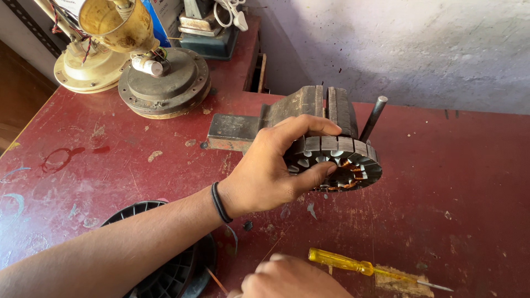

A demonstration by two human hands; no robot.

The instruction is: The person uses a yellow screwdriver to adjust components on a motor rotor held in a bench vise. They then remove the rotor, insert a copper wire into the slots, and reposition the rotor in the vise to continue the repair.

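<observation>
My left hand grips a round metal stator ring with copper windings inside, holding it tilted just in front of a bench vise. Fingers wrap over the ring's top and the thumb presses on its face. A black band sits on that wrist. My right hand is at the bottom edge, fingers curled, and only partly in view. A thin copper-coloured wire runs just left of it; whether the hand pinches it is hidden. A yellow-handled screwdriver lies on the red table beside that hand.
The red worktable is scratched and stained. A black ribbed plastic disc lies under my left forearm. Two fan motor housings stand at the back left, with a brass-coloured cup above them. The vise's steel handle bar sticks up.
</observation>
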